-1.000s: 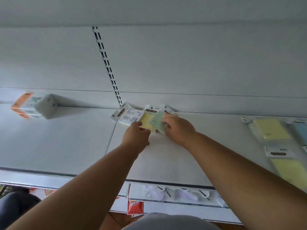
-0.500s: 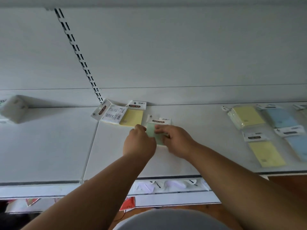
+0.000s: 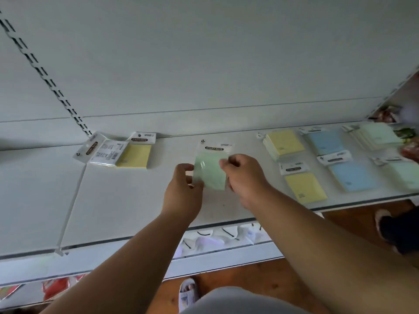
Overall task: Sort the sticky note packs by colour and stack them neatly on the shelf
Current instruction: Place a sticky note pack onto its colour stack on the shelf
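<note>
A green sticky note pack [image 3: 212,167], half a second ago low over the shelf near the yellow pack at the back, now sits further right along the white shelf [image 3: 136,200], and the view has swung right to bring a full row of sorted packs into frame. Both bare forearms reach forward and up from the bottom edge. The left hand [image 3: 182,191] pinches the pack's lower left edge between thumb and fingers; the right hand [image 3: 243,177] grips its right edge, fingers curled over the side. The pack is upright between them, its "STICKY NOTE" header card uppermost; whether it touches the shelf cannot be told.

To the left, against the back panel, lie a yellow pack [image 3: 135,152] and two overlapping packs [image 3: 99,150] turned label-side up, just beside a slotted upright rail [image 3: 45,73]. To the right lie a yellow stack [image 3: 283,143], a single yellow pack [image 3: 303,184] in front of it, a blue stack [image 3: 326,141] with another blue pack [image 3: 350,175] in front, and a pale green stack [image 3: 376,134] near the shelf's end. Nothing lies between the held pack and these piles. Below, a lower shelf [image 3: 226,239] holds white wrapped goods, and a sandalled foot [image 3: 188,291] rests on the wooden floor [image 3: 260,279].
</note>
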A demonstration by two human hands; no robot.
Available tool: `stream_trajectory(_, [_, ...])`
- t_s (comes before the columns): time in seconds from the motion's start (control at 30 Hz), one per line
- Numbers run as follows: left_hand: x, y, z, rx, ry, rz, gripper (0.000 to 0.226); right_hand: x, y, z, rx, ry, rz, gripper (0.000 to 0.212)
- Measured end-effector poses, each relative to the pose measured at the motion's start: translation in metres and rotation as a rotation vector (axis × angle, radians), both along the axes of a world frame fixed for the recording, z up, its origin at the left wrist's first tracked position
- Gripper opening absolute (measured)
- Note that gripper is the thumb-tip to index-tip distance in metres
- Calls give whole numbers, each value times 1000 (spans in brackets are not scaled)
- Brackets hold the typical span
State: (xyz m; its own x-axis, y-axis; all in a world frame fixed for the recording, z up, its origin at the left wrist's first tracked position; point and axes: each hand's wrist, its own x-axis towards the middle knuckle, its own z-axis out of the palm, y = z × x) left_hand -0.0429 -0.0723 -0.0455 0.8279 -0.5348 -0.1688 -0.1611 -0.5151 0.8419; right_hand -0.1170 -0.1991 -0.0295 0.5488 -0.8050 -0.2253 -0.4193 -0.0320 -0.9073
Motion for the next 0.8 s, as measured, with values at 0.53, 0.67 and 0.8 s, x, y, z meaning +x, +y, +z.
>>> stream_trajectory(0.53, [-256, -231, 20, -17, -109, -341, 29, -293, -228, 33, -532, 243, -129, 16])
stream_trajectory(0.67, [-308, -292, 27, 85, -185, -384, 35, -336, -299, 35, -543, 391, -66, 16])
stream_trajectory(0.8, [-329, -332, 29, 215, -255, -365, 32, -341, -343, 31, -527, 521, 44, 19])
